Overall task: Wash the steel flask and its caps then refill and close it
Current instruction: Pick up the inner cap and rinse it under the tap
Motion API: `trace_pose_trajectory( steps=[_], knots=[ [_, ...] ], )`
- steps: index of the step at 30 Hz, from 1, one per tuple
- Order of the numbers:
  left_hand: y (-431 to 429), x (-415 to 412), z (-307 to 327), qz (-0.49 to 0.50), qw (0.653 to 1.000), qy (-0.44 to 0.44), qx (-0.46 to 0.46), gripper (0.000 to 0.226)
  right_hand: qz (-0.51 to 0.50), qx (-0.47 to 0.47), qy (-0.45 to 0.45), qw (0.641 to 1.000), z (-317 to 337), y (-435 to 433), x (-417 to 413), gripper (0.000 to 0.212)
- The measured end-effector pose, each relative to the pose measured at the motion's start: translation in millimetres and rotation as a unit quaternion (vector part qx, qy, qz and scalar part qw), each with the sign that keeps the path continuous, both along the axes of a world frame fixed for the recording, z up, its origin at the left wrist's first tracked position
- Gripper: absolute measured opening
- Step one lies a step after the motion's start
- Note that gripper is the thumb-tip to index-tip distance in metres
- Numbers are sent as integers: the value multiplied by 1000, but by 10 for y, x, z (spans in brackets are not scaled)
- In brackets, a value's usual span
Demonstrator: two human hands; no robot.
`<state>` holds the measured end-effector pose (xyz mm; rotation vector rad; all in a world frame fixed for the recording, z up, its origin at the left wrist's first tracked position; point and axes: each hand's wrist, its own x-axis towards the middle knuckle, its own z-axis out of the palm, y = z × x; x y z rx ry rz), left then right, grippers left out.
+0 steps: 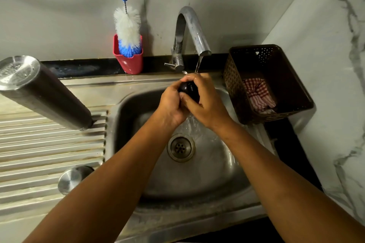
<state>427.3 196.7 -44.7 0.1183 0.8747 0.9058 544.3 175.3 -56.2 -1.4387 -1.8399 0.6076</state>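
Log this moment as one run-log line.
left hand, right hand: grip dark cap under running tap | flask: base up on drainboard | steel cap: on drainboard

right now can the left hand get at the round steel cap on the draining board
Probably yes: the round steel cap lies by the left forearm, nothing between. The left hand grips a dark round cap and must release it first.

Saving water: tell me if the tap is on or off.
On. Water runs from the tap onto the dark cap gripped by the left hand and right hand, splashing into the sink.
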Motion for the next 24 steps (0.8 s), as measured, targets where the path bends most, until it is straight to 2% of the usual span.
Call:
trace_pose_trajectory(
  steps=[4,7,9,12,14,16,18,21,23,24],
  knots=[
    [-53,121,50,-16,997,28,69,45,-104,-13,35,994,14,67,-5,37],
    [-139,166,48,-40,987,71,140,44,-194,-153,107,963,165,139,-9,47],
    [-174,166,36,-66,977,87,185,38,-218,-275,228,908,262,163,1,51],
    [-174,109,19,-99,961,100,237,43,-227,-406,421,779,294,151,33,48],
    [-157,46,-6,-111,950,127,263,45,-190,-456,535,686,238,129,37,43],
    [-138,-21,-44,-116,942,150,278,45,-172,-466,593,634,166,128,34,41],
    [-117,-90,-82,-118,936,158,291,46,-168,-462,619,612,142,127,9,41],
    [-90,-170,-136,-111,917,199,328,48,-163,-454,629,609,166,117,-25,45],
    [-66,-205,-200,-88,884,272,371,46,-178,-445,616,626,144,123,-12,46],
    [-54,-222,-231,-74,856,318,400,45,-187,-437,605,640,123,136,4,45]
  ],
)
